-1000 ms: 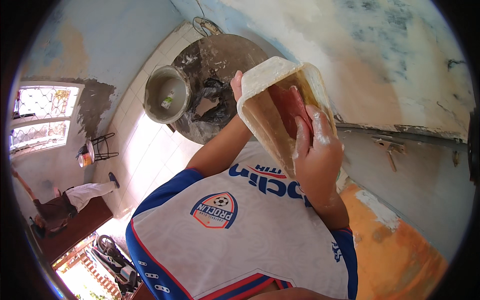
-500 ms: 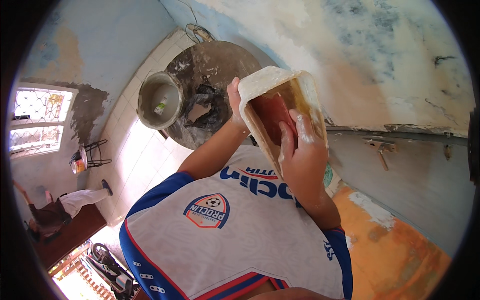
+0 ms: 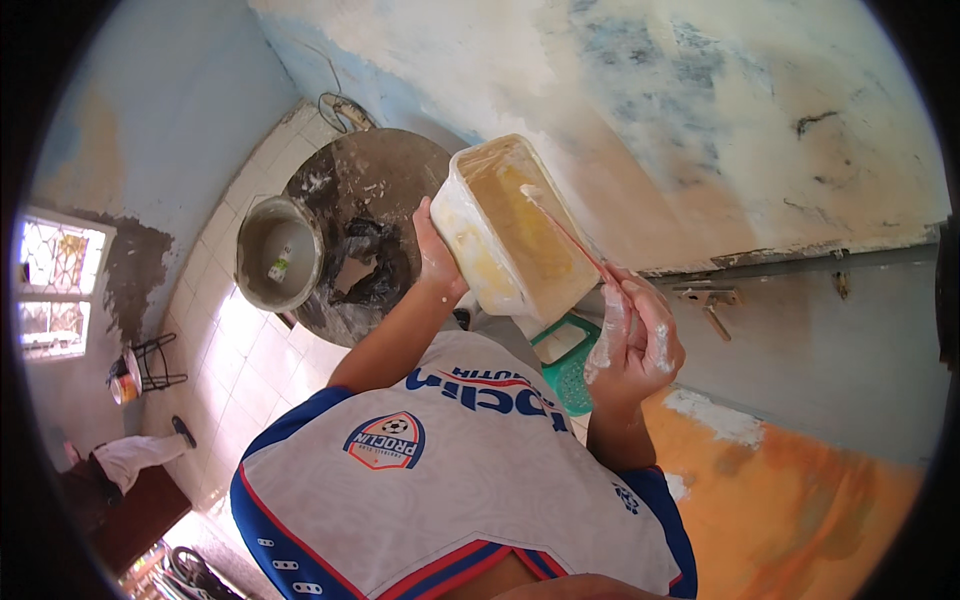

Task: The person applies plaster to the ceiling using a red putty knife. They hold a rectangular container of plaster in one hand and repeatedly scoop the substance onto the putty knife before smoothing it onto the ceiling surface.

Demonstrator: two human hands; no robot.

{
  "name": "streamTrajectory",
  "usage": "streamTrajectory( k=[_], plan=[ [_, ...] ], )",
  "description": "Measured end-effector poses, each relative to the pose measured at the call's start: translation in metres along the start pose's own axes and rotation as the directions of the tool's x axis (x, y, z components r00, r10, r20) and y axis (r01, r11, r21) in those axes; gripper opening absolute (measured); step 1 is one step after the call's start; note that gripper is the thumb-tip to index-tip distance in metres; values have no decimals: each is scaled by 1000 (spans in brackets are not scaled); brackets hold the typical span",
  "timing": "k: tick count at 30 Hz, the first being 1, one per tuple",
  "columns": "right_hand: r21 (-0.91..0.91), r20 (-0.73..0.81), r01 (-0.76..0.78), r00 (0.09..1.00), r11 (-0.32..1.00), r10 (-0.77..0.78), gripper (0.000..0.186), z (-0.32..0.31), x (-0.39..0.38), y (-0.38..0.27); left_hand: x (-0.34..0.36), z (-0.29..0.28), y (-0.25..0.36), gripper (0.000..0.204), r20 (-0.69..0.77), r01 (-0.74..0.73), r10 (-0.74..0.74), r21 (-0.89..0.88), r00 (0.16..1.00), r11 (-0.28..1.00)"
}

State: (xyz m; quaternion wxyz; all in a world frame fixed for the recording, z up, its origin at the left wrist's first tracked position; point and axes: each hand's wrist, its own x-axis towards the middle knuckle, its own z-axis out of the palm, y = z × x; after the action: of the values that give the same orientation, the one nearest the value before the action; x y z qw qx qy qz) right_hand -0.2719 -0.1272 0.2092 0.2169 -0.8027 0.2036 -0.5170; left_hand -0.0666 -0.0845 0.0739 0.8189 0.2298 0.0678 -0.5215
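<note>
My left hand (image 3: 438, 258) grips a rectangular white plastic tub (image 3: 482, 245) by its side and tilts it toward me. The tub's inside is smeared with pale, yellowish residue. In my right hand (image 3: 640, 345), just off the tub's near right corner, is a thin red scraper (image 3: 570, 240), seen almost edge-on. The scraper reaches over the tub's opening, with a dab of white paste on its far tip. White paste also coats the fingers of that hand.
A round, stained table (image 3: 390, 160) bears a grey bucket (image 3: 248, 255) and a crumpled black plastic bag (image 3: 375, 265). Below the tub is a green perforated plastic piece (image 3: 572, 388). A patchy wall (image 3: 640, 130) rises ahead; a person (image 3: 140, 465) is at far left.
The scraper has come up out of the tub's inside and turned edge-on, with paste now at its tip. My right hand has moved down and right, away from the tub's inside.
</note>
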Motion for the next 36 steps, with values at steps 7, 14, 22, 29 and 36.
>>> streamTrajectory(
  k=[7, 14, 22, 29, 36],
  plan=[
    [-99, 31, 292, 957, 951, -290, 20, -3, 16, 24, 13, 6, -9, 70, 50, 32, -30, -46, 998, 998],
    [-44, -242, -45, 970, 998, 33, 16, -13, 44, 67, 40, 3, -15, 75, 113, 12, -7, -43, 994, 999],
    [178, -388, -270, 864, 946, 319, 27, -7, 158, 124, 47, -10, -15, 73, 36, 39, -38, -32, 999, 999],
    [166, -547, -198, 796, 966, 257, 25, -12, 186, 123, 52, -23, -2, 73, 51, -26, 29, -73, 998, 997],
    [-95, -402, -305, 883, 948, 244, 30, 2, 166, 153, 57, -17, 2, 71, 5, 11, -11, -60, 1000, 998]
  ],
)
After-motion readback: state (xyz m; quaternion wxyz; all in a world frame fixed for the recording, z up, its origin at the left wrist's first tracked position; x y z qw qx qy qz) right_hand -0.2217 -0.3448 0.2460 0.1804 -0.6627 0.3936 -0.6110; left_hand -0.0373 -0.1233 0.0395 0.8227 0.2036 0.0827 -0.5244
